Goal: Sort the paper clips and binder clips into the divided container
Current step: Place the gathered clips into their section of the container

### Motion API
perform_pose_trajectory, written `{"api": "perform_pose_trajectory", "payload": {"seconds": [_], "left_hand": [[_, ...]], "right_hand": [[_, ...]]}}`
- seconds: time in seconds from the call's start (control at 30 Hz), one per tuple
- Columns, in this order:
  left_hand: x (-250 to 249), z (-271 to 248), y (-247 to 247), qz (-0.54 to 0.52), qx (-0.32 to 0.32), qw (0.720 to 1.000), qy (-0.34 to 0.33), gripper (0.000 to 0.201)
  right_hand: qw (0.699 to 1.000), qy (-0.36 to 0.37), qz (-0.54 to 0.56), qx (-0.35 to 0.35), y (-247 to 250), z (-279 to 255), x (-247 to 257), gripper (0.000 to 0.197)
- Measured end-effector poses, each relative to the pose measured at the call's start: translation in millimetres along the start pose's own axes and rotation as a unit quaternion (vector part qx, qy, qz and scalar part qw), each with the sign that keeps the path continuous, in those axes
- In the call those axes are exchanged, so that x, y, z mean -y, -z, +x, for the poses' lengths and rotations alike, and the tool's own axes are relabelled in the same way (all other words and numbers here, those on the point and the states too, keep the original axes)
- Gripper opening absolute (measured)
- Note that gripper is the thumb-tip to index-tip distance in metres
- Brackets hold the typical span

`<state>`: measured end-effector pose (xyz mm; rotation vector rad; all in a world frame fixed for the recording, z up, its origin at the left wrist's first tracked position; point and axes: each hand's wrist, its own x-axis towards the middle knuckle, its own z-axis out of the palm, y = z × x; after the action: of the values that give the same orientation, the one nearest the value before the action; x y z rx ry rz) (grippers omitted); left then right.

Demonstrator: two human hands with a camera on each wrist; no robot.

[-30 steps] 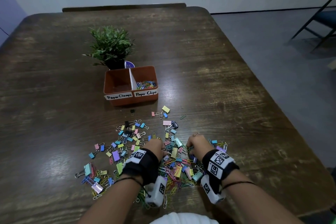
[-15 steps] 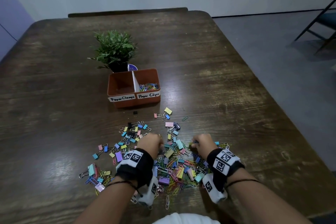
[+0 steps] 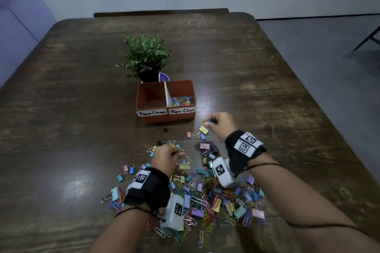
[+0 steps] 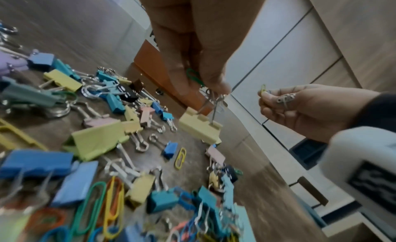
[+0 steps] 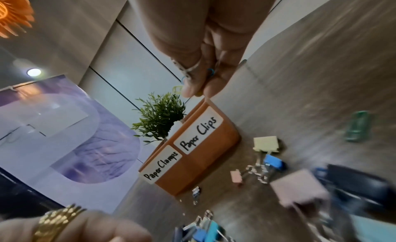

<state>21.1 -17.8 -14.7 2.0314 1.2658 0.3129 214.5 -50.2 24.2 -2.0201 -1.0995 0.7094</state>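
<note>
Pinching paper clips (image 3: 210,120) — right grip (image 3: 223,124); left grip (image 3: 167,157) lifts one yellow binder clip (image 3: 184,166).

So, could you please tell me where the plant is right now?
In the head view the plant stands on the table directly behind the container's left compartment, left of centre.
</note>
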Motion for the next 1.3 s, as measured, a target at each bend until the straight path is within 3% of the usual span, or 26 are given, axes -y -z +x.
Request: {"api": "perform_pose_trajectory", "payload": {"seconds": [0.23,0.3,0.4,0.47,0.57,0.7,0.77,0.9,1.0,1.17,1.3], "left_hand": [[-1.1,20.2,28.5,-0.075,-0.097,0.992,0.011,0.007],[-2.6,27.3,36.2,-0.079,-0.108,0.991,0.008,0.007],[-3.3,39.0,46.1,-0.089,-0.122,0.988,0.016,0.006],[-3.2,47.2,50.9,-0.108,-0.134,0.985,0.020,0.006],[-3.8,57.0,53.6,-0.116,-0.154,0.981,0.026,0.007],[-3.3,66.7,43.4,-0.156,-0.127,0.979,0.039,0.009],[-7.3,68.3,34.8,-0.186,-0.106,0.976,0.044,0.009],[-23.1,60.0,21.4,-0.251,-0.065,0.965,0.042,0.011],[-30.6,53.4,17.4,-0.286,-0.073,0.955,0.040,0.014],[-32.8,51.9,18.3,-0.344,-0.070,0.933,0.079,0.014],[-35.7,51.9,22.0,-0.370,-0.054,0.924,0.085,0.013]], "right_hand": [[0.997,0.067,-0.009,-0.039,-28.9,77.7,41.6,0.017],[0.996,0.071,-0.054,-0.008,-32.2,94.9,49.6,0.024],[0.984,0.072,-0.135,0.094,-39.4,107.8,49.5,0.039],[0.980,0.090,-0.135,0.113,-39.9,100.8,47.9,0.045],[0.984,0.140,-0.062,0.094,-34.9,70.2,44.5,0.032],[0.977,0.070,0.017,0.201,-33.1,23.9,32.0,0.037],[0.974,0.048,0.034,0.218,-35.4,12.3,21.5,0.036],[0.980,0.020,0.071,0.184,-34.8,4.4,4.1,0.016],[0.990,0.014,0.070,0.123,-34.6,5.5,-8.3,0.008],[0.995,0.000,0.092,0.049,-28.1,4.5,-18.4,0.004],[0.995,0.000,0.095,0.024,-22.6,4.9,-23.6,0.014]]}}
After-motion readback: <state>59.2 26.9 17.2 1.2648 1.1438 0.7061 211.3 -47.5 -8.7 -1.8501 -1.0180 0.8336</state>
